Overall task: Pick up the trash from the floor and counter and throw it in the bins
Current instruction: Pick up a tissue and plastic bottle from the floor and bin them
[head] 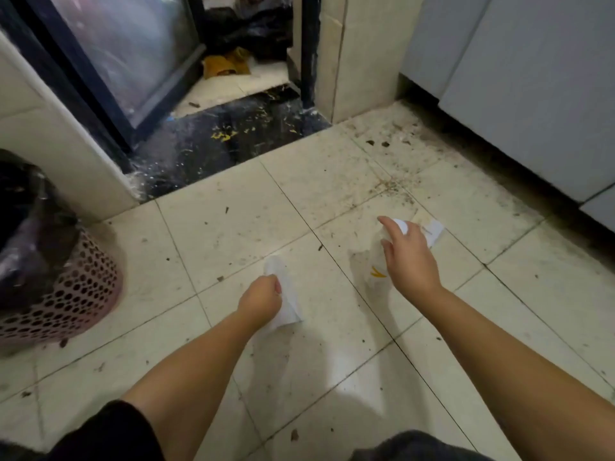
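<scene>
**Spotter:** Where are we with the trash?

**Operator:** Partway, as I judge it. My left hand (263,296), just below frame centre, is clamped on a white paper scrap (283,301) that hangs from the fist. My right hand (407,257), right of centre, has its fingers spread over a clear plastic bag with a yellow mark (375,264); I cannot tell whether it has closed on it. A second white paper (432,232) lies on the floor tiles (233,227) just beyond that hand.

**Spotter:** And the bin?

**Operator:** The pink perforated basket with a black liner (73,294) sits at the left edge, well apart from both hands. Nothing is thrown in from these hands yet.

**Spotter:** Anything in the way?

**Operator:** No obstacle between. Small dark crumbs scatter toward the grey cabinets (515,78), upper right, and yellow debris (226,63) lies past the dark threshold (233,144), top centre. The counter isn't in view.
</scene>
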Motion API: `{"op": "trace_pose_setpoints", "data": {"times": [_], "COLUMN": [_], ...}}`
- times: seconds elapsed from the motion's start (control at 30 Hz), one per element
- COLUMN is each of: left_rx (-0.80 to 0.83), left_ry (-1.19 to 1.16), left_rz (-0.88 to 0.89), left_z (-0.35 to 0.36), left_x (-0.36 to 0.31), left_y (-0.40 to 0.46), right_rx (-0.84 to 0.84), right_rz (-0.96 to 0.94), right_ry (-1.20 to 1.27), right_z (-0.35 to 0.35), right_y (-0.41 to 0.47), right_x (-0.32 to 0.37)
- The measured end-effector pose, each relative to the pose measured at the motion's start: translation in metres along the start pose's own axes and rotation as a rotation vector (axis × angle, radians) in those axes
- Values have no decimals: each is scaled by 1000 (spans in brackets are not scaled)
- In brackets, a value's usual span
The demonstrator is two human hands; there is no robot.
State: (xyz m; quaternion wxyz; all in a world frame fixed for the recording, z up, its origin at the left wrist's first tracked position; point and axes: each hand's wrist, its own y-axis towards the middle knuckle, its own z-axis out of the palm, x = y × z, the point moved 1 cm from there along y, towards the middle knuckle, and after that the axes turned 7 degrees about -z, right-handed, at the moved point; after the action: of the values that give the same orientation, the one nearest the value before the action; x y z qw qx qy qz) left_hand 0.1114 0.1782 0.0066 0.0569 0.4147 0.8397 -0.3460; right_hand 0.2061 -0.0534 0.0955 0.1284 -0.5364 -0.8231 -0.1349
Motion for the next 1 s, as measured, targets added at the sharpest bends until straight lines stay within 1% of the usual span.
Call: {"op": "trace_pose_setpoints", "data": {"times": [0.13, 0.23, 0.33, 0.43, 0.5, 0.57, 0.63, 0.67, 0.73, 0.8, 0.83, 0.9, 1.0], "left_rx": [-159, -307, -443, -546, -605, -634, -615, -572, -422, -267, -227, -230, -324], "left_ry": [-141, -180, -174, -155, -134, -121, -91, -58, 44, 168, 204, 201, 157], "left_rz": [63, 137, 202, 191, 157, 123, 73, 38, -28, -52, -54, -55, -29], "left_z": [-99, -186, -268, -334, -365, -380, -379, -373, -353, -337, -333, -337, -357], "left_x": [2, 26, 67, 119, 157, 194, 229, 245, 272, 288, 292, 294, 294], "left_y": [-8, -20, -38, -53, -58, -57, -50, -45, -32, -23, -21, -21, -27], "right_rx": [-31, -67, -109, -147, -155, -158, -151, -144, -134, -120, -112, -108, -148], "right_rz": [-102, -212, -318, -409, -449, -474, -484, -485, -490, -496, -496, -510, -582], "right_ry": [62, 100, 161, 217, 236, 231, 217, 205, 171, 138, 124, 88, 57], "right_z": [-12, -23, -30, -30, -26, -19, -10, -5, 5, 11, 11, 8, -6], "right_y": [36, 65, 87, 97, 98, 96, 94, 92, 89, 85, 83, 80, 80], "right_x": [78, 155, 237, 314, 358, 391, 414, 421, 429, 433, 435, 440, 460]}}
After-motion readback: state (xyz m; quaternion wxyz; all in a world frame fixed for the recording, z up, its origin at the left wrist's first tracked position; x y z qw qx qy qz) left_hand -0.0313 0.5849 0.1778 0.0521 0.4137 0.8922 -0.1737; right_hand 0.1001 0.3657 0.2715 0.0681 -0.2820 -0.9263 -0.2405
